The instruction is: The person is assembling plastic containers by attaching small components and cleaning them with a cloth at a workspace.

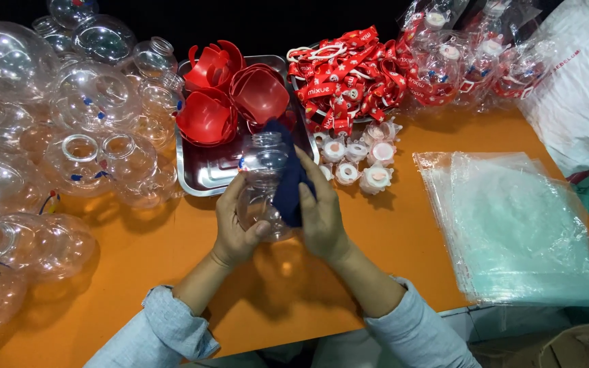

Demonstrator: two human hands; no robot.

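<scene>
My left hand (pixel 234 221) grips a clear, round-bodied plastic bottle (pixel 262 178) from its left side, neck pointing away from me. My right hand (pixel 320 211) presses a dark blue cloth (pixel 288 178) against the bottle's right side. Both hands hover over the orange table (pixel 172 272), just in front of a steel tray (pixel 206 174). The tray holds several red plastic bowl-shaped pieces (pixel 230 92).
Many clear plastic bottles (pixel 49 143) are piled along the left. Red printed straps (pixel 349 75) lie behind several small white-and-red caps (pixel 359 160). Bagged finished bottles (pixel 458 58) sit far right. A stack of clear plastic bags (pixel 519 225) lies at right, with a white sack (pixel 581 82) beyond.
</scene>
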